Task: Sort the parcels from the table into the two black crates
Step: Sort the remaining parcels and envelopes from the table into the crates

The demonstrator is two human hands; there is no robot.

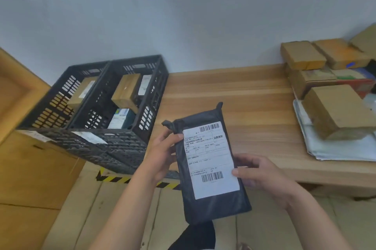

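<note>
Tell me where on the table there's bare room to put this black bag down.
The table is bare between the black crates on the left and the cardboard boxes on the right, just behind the black bag. The right end is crowded: boxes sit on white mailers. The left crate shows only one box.

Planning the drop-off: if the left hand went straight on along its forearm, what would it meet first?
The left hand grips the dark parcel. Beyond that, it would probably meet the wooden table, then the wall. The black crates lie left of that line. Depth is unclear.
</note>
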